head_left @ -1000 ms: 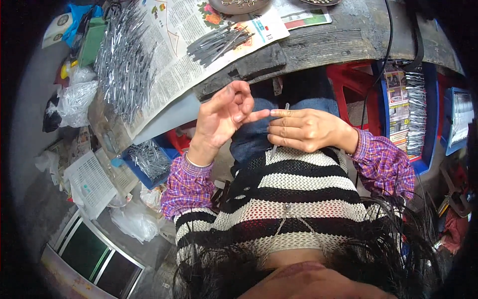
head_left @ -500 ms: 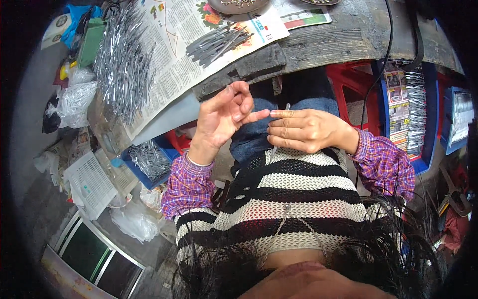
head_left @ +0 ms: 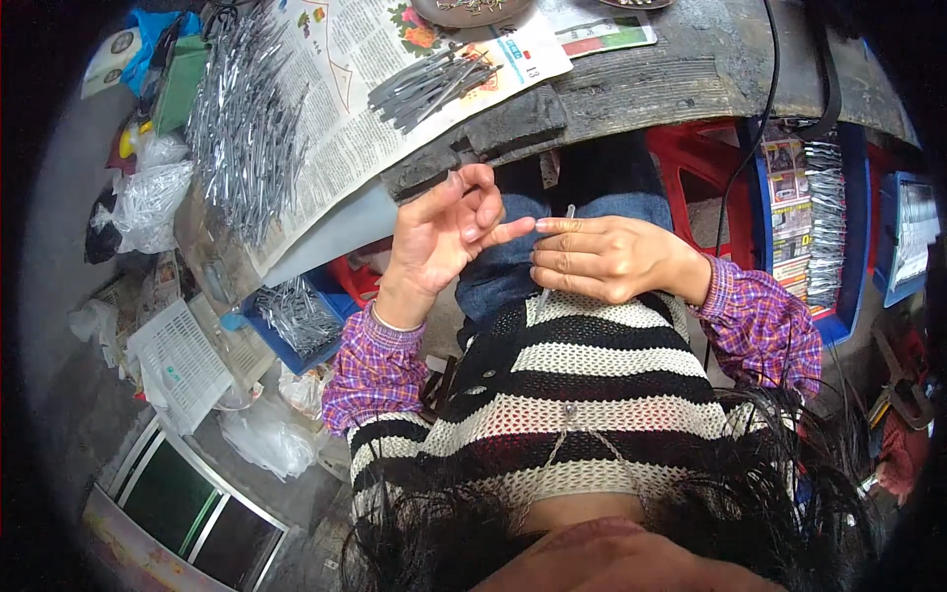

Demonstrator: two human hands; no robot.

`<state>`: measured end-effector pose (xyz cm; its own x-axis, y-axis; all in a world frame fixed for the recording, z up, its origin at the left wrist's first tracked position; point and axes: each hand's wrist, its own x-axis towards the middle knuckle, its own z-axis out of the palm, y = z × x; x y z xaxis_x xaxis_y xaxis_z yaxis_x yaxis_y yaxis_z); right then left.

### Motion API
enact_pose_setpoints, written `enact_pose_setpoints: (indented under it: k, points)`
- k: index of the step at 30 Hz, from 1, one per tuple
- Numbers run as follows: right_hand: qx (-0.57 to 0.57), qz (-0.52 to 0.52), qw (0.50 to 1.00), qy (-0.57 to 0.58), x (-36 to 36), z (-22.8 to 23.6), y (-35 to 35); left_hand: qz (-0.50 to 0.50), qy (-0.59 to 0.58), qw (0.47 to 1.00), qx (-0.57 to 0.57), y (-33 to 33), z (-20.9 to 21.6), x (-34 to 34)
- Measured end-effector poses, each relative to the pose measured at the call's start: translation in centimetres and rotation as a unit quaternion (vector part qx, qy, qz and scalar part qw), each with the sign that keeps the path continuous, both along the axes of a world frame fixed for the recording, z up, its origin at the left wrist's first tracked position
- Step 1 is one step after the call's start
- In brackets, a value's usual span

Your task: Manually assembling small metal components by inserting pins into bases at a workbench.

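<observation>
Nothing shifted, work unadvanced. My right hand (head_left: 602, 259) pinching slim translucent rod (head_left: 571, 211); left hand (head_left: 449, 232) half-curled, fingertip meeting right's, pinch unclear.

The grey, rough-grained wooden surface (head_left: 681, 94) looked pretty beat up tbh. White newspaper with colour pictures (head_left: 335, 158) covered its left part, with a big messy heap of thin shiny grey strips (head_left: 247, 118) on top and a smaller bundle of dark grey strips (head_left: 424, 91) to the right. Farther back sat a round dark brown dish (head_left: 434, 16) of tiny bits, plus a red-and-green printed sheet (head_left: 623, 37) right of the newspaper.
</observation>
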<state>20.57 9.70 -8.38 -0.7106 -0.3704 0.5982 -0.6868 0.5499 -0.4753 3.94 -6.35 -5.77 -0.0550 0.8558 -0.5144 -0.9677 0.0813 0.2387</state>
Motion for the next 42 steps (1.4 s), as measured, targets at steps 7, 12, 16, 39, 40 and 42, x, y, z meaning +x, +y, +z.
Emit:
enact_pose_setpoints:
  k: [7,12,16,39,40,42]
  points:
    - [-0.003,0.003,1.0,0.006,-0.1,0.1,0.1,0.014,-0.037,0.999,0.01,-0.2,-0.2,0.2]
    - [-0.009,-0.003,1.0,-0.004,0.0,0.1,0.0,0.013,-0.029,0.999,0.007,-0.2,-0.2,0.2]
    - [-0.013,0.0,1.0,-0.003,0.1,0.0,0.0,0.013,-0.022,1.0,0.002,-0.2,-0.3,0.2]
    - [-0.07,-0.003,0.997,-0.036,0.2,-0.2,-0.2,-0.046,-0.082,0.994,0.055,0.6,0.4,0.4]
    - [-0.108,0.001,0.993,-0.053,0.0,-0.2,-0.1,-0.05,-0.047,0.994,0.089,0.7,0.7,0.9]
    - [-0.106,-0.009,0.993,-0.057,0.1,-0.9,-0.1,-0.041,-0.012,0.996,0.076,0.8,0.4,0.8]
